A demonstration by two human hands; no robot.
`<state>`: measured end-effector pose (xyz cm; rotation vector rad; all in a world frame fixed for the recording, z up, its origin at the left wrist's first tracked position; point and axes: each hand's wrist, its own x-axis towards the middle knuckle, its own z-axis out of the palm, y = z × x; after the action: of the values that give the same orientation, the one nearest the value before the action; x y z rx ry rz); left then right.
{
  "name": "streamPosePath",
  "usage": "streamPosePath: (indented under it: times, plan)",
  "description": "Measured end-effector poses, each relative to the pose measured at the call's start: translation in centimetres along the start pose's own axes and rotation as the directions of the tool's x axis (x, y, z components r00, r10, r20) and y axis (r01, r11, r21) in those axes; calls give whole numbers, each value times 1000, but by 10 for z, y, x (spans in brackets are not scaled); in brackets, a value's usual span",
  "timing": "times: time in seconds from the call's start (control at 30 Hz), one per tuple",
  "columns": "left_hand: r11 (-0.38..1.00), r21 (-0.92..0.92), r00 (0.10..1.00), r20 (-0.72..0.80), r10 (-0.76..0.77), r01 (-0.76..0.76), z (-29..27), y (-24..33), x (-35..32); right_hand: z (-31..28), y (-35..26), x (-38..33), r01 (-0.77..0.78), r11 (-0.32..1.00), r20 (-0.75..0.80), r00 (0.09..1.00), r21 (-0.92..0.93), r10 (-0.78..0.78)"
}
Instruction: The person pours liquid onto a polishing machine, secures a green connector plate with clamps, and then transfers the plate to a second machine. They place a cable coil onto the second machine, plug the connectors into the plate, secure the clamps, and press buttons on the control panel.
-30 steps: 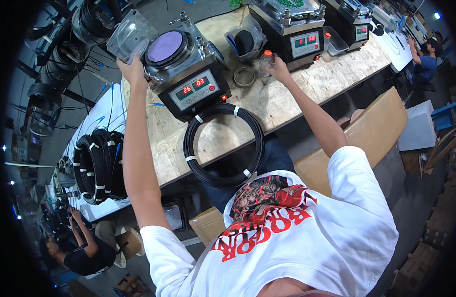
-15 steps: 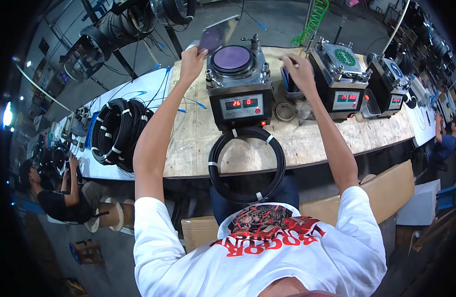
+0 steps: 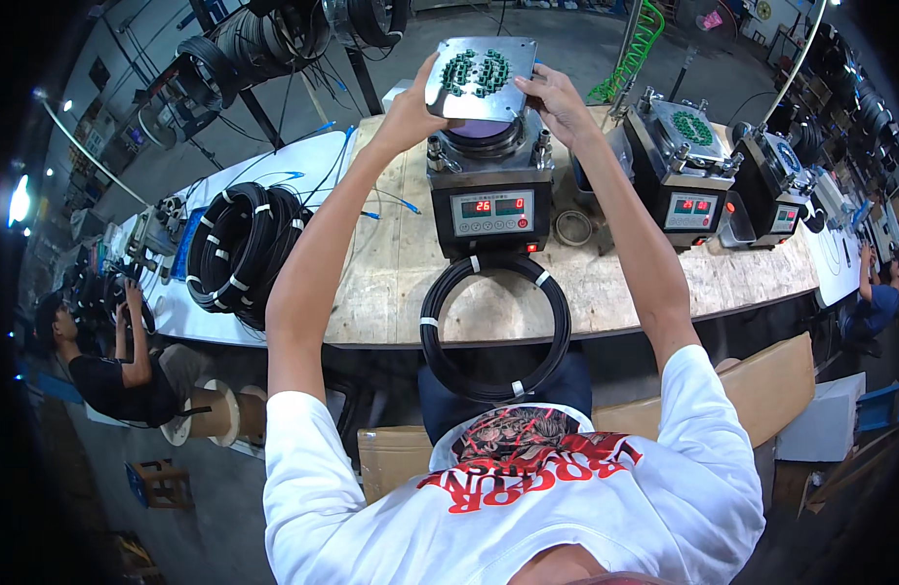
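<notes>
A square metal plate point(image 3: 519, 56) carrying a ring of green fittings point(image 3: 461, 74) is held tilted above a polishing machine point(image 3: 449, 185). My left hand point(image 3: 413, 109) grips its left edge, with the fingers partly hidden behind the plate. On the opposite side, my right hand point(image 3: 559, 101) pinches the right edge near the corner. Beneath the plate, part of the machine's round purple pad point(image 3: 481, 128) shows. Red and green digits glow on the front panel. A coil of black cable point(image 3: 429, 336) bound with white ties hangs over the table edge in front of the machine.
Two similar machines point(image 3: 684, 180) stand to the right, with a small round dish point(image 3: 572, 228) nearer on the wooden table point(image 3: 371, 283). More black cable coils point(image 3: 225, 255) lie at the left. Co-workers sit at far left point(image 3: 113, 375) and far right point(image 3: 874, 307).
The plate has swung from upright at the left to over the purple pad, its green fittings now facing me. My right hand has moved left from beside the bin and taken its edge.
</notes>
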<state>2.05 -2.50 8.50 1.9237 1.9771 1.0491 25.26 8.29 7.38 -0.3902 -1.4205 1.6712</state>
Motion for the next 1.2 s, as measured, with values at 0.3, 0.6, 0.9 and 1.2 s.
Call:
streamPosePath:
  times: [0.3, 0.6, 0.9, 1.2]
  plan:
    - [774, -590, 973, 166, -161, 229, 15, -48, 12, -49, 41, 12, -89, 992, -87, 993, -89, 81]
    - [724, -642, 967, 182, -175, 252, 25, -62, 6, -57, 50, 3, -118, 981, -99, 990, -157, 103]
    - [915, -342, 968, 198, -153, 214, 17, -61, -5, -68, 58, 3, -208, 938, -58, 978, -276, 200]
    - [953, -278, 950, 310, -33, 124, 11, -50, -35, -86, 43, -10, -122, 803, -33, 991, -583, 126]
